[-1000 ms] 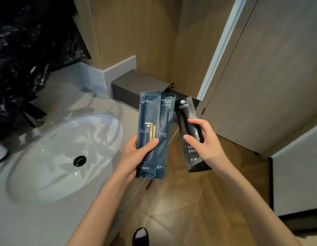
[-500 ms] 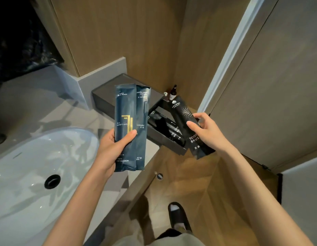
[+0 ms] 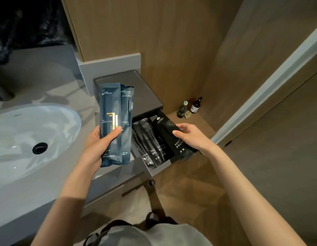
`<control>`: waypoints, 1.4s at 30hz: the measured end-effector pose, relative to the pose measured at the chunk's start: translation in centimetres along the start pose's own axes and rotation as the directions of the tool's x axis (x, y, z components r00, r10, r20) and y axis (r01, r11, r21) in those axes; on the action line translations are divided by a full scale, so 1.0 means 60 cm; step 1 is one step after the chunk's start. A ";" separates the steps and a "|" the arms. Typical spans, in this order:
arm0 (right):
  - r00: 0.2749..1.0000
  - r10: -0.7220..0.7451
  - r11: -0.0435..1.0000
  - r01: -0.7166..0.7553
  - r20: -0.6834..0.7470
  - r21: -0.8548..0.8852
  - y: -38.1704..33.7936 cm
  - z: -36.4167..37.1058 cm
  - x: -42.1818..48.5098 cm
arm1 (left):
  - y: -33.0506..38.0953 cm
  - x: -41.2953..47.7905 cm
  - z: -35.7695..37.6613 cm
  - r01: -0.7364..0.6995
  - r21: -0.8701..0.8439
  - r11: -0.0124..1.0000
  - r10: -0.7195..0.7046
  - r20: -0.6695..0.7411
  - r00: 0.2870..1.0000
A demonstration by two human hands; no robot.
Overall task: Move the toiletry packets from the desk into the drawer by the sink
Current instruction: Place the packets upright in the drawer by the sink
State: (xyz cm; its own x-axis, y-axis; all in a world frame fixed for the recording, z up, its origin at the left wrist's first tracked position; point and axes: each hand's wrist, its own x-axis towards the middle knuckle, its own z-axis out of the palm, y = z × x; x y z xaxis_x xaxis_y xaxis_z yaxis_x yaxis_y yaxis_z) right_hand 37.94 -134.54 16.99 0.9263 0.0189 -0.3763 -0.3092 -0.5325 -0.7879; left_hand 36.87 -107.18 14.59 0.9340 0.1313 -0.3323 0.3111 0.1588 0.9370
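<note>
Right hand clamps black toothbrush packet, lowering into open drawer; left hand grips blue packets, queued at nine o'clock.

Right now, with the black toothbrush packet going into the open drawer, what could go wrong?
1. The black toothbrush packet in the right hand overhangs the grey drawer's right edge; it may slide to the floor.
2. The two dark blue packets are pinched in the left hand by one thumb; the rear one could slip.
</note>
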 end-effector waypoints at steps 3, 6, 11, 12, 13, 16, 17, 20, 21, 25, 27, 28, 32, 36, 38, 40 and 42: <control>0.999 0.003 1.000 -0.003 0.051 0.005 0.007 0.006 0.032 | -0.012 -0.016 0.009 0.029 -0.023 0.999 -0.030 -0.049 0.998; 0.999 -0.002 0.999 0.003 0.039 -0.032 0.023 0.020 0.070 | -0.010 -0.033 0.009 0.029 -0.056 0.998 -0.034 -0.074 0.997; 0.994 -0.111 0.955 0.100 -0.024 -0.280 0.020 0.044 0.089 | -0.003 -0.053 -0.003 0.019 -0.080 0.997 -0.026 -0.087 0.996; 0.990 -0.139 0.943 0.122 -0.031 -0.310 0.021 0.049 0.090 | -0.002 -0.055 -0.006 0.018 -0.081 0.997 -0.026 -0.091 0.996; 0.987 -0.160 0.930 0.140 -0.032 -0.340 0.022 0.055 0.089 | -0.002 -0.056 -0.009 0.022 -0.080 0.997 -0.030 -0.092 0.995; 0.978 -0.206 0.857 0.162 -0.038 -0.489 0.034 0.075 0.092 | -0.003 -0.059 -0.016 0.035 -0.063 0.997 -0.040 -0.082 0.996; 0.972 -0.229 0.820 0.165 -0.049 -0.548 0.039 0.080 0.093 | -0.003 -0.059 -0.018 0.034 -0.053 0.998 -0.038 -0.079 0.996; 0.942 -0.330 0.692 0.193 -0.067 -0.695 0.050 0.088 0.086 | -0.006 -0.059 -0.023 0.040 -0.029 0.999 -0.042 -0.072 0.997; 0.930 -0.364 0.649 0.212 -0.054 -0.730 0.054 0.090 0.083 | -0.007 -0.057 -0.025 0.048 -0.025 0.999 -0.050 -0.070 0.996; 0.898 -0.430 0.703 0.270 -0.090 -0.658 0.060 0.090 0.072 | -0.010 -0.052 -0.037 0.078 -0.010 0.997 -0.078 -0.057 0.995; 0.900 -0.384 0.838 0.246 -0.207 -0.486 0.050 0.082 0.071 | -0.010 -0.051 -0.041 0.090 -0.006 0.996 -0.090 -0.047 0.995; 0.912 -0.320 0.899 0.207 -0.257 -0.386 0.044 0.076 0.071 | -0.009 -0.051 -0.042 0.094 -0.008 0.996 -0.095 -0.042 0.995; 0.972 -0.106 0.993 0.091 -0.209 -0.078 0.034 0.060 0.088 | -0.006 -0.050 -0.039 0.098 -0.020 0.995 -0.099 -0.040 0.994; 0.984 -0.059 0.991 0.038 -0.170 -0.126 0.031 0.069 0.088 | 0.001 -0.054 -0.036 0.095 -0.015 0.995 -0.096 -0.041 0.995; 0.968 -0.159 0.946 0.093 -0.194 -0.309 0.033 0.082 0.081 | 0.003 -0.055 -0.035 0.084 -0.019 0.996 -0.085 -0.045 0.995; 0.942 -0.291 0.825 0.158 -0.168 -0.542 0.044 0.098 0.075 | 0.003 -0.056 -0.034 0.075 -0.022 0.997 -0.076 -0.049 0.996; 0.934 -0.334 0.690 0.154 -0.122 -0.707 0.051 0.108 0.072 | 0.002 -0.056 -0.033 0.065 -0.019 0.998 -0.066 -0.054 0.996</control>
State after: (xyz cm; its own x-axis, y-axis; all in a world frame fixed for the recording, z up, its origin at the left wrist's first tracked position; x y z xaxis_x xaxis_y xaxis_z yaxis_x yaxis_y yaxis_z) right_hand 39.63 -130.60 9.80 0.9953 0.0922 -0.0285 0.0818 -0.9630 -0.2568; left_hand 33.43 -105.64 15.63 0.9004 0.1735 -0.3989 0.3680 0.1853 0.9112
